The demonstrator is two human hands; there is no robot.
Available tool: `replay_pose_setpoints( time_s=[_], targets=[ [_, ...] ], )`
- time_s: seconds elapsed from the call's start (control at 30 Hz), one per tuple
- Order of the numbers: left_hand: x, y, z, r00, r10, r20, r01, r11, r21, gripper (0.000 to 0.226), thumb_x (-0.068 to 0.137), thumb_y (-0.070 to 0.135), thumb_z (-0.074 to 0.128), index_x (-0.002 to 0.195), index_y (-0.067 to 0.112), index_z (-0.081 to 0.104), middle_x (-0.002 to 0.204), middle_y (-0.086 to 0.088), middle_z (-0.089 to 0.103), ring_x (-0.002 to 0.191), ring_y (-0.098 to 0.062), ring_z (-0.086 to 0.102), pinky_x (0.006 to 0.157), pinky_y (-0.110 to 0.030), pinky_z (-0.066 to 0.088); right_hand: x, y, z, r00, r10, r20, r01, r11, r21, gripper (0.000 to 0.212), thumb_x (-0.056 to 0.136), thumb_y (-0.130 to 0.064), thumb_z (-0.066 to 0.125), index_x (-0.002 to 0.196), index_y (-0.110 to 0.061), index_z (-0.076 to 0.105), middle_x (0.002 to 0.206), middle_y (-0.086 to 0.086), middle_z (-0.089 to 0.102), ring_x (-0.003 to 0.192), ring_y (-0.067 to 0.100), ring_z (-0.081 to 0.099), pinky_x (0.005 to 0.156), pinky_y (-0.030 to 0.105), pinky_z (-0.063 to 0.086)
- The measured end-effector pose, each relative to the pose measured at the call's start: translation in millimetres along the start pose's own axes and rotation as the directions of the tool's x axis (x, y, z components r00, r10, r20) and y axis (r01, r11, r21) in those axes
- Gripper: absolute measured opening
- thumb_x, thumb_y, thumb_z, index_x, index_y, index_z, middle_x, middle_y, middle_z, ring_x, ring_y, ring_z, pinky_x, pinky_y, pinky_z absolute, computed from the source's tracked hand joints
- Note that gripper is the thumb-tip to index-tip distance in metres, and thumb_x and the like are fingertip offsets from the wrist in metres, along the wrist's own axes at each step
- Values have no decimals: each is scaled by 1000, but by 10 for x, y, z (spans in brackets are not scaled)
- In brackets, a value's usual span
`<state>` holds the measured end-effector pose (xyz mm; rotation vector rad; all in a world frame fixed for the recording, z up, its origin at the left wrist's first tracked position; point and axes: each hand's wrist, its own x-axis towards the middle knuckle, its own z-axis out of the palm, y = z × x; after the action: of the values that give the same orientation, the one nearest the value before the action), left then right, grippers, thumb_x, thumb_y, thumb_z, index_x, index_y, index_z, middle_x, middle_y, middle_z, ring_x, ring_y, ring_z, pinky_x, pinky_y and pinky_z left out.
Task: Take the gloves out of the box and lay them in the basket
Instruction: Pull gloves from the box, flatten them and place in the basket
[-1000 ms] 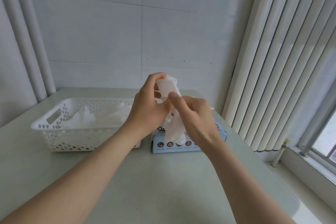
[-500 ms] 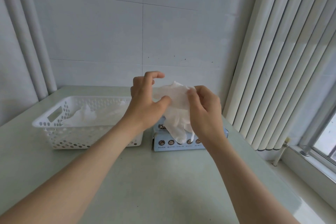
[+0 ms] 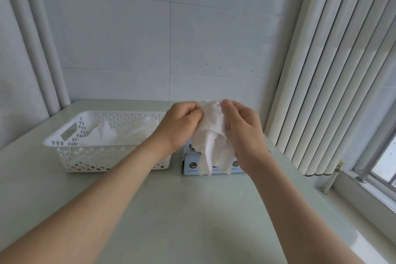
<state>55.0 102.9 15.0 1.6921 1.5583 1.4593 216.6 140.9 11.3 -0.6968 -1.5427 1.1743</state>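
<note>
A thin white glove (image 3: 212, 135) is held up directly above the light-blue glove box (image 3: 190, 166), stretched between both hands. The left hand (image 3: 182, 126) has its fingers curled and pinches the glove's upper edge on the left. The right hand (image 3: 242, 135) is likewise curled and pinches the upper edge on the right, its palm lying against the glove's side. The two hands are close together, with only the bunched cuff between them.

The glove's crumpled fingers hang down in front of the box, hiding the middle of its printed front face. The hands and glove also cover the box's top, so its opening cannot be seen. Only the left and right ends of the front show.

Just to the left of the box stands a white perforated plastic basket (image 3: 94, 147), very near it or touching; the left forearm crosses that spot and hides it. More white gloves (image 3: 111, 135) lie crumpled inside the basket.

Both box and basket stand on a pale green table (image 3: 192, 210), the box near its far edge. Behind the box is a tiled wall (image 3: 150, 38). To the right of the box hang cream vertical blinds (image 3: 321, 70), with a window (image 3: 383, 163) beyond them. Far to the left of the box, past the basket, white pipes (image 3: 36, 38) run up the wall.
</note>
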Motion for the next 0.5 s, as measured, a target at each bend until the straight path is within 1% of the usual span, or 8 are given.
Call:
replay_pose_setpoints(
  time_s=[0.07, 0.1, 0.2, 0.27, 0.3, 0.37, 0.43, 0.5],
  targets=[
    [28, -37, -1, 997, -37, -66, 35, 999, -28, 26, 97, 19, 50, 83, 10, 69, 72, -4, 60, 68, -18, 53, 69, -39, 43, -1, -4, -43, 997, 71, -1, -71, 997, -33, 32, 102, -38, 65, 100, -8, 73, 82, 5, 73, 70, 28, 67, 65, 35, 49],
    [45, -46, -9, 993, -54, -108, 50, 998, -38, 24, 99, 20, 52, 85, 13, 71, 74, -3, 65, 70, -17, 57, 70, -37, 45, -10, -12, -60, 994, 110, 12, -109, 992, -66, 23, 99, -38, 70, 103, -17, 78, 88, 2, 80, 74, 26, 75, 62, 32, 51],
    [76, -19, -56, 964, -73, -255, 64, 997, -43, 17, 97, 22, 58, 89, 14, 71, 76, 4, 65, 71, -13, 58, 68, -30, 46, -22, -7, -97, 984, 172, 47, -162, 971, -174, 17, 92, -35, 77, 105, -25, 80, 90, 2, 82, 82, 26, 80, 65, 33, 56],
    [79, 12, -108, 948, -57, -312, 46, 998, -42, 21, 94, 23, 59, 80, 7, 61, 67, 6, 52, 64, -14, 47, 63, -31, 39, -27, -6, -105, 989, 142, 33, -130, 962, -242, 12, 93, -28, 75, 103, -26, 80, 87, 0, 82, 79, 24, 80, 69, 37, 61],
    [79, 24, -137, 946, -48, -320, 34, 998, -48, 27, 94, 22, 58, 74, 7, 52, 63, 7, 44, 61, -14, 41, 61, -32, 35, -21, -4, -114, 994, 109, 25, -98, 956, -278, 12, 94, -26, 72, 101, -27, 81, 85, 0, 82, 79, 23, 79, 72, 40, 64],
    [80, 37, -194, 950, -20, -313, 10, 999, -34, 36, 98, 22, 55, 67, 15, 39, 58, 12, 34, 57, -11, 33, 58, -31, 29, -21, -8, -112, 999, 46, 13, -39, 941, -336, 16, 98, -23, 66, 97, -26, 82, 81, 1, 81, 78, 25, 78, 76, 46, 65],
    [87, 39, -255, 946, 46, -320, -34, 998, 43, 37, 103, 25, 52, 69, 16, 40, 59, 13, 36, 56, -8, 33, 57, -29, 30, -8, 16, -89, 1000, -11, -2, 9, 919, -394, 20, 101, -27, 63, 94, -25, 82, 78, 4, 79, 78, 30, 76, 75, 51, 64],
    [106, 20, -318, 934, 128, -334, -81, 985, 150, 35, 107, 29, 51, 77, 9, 49, 64, 9, 42, 58, -8, 36, 58, -29, 33, 23, 57, -65, 998, -53, -27, 35, 896, -442, 22, 103, -33, 63, 92, -26, 82, 77, 10, 77, 77, 36, 73, 73, 52, 61]
  ],
)
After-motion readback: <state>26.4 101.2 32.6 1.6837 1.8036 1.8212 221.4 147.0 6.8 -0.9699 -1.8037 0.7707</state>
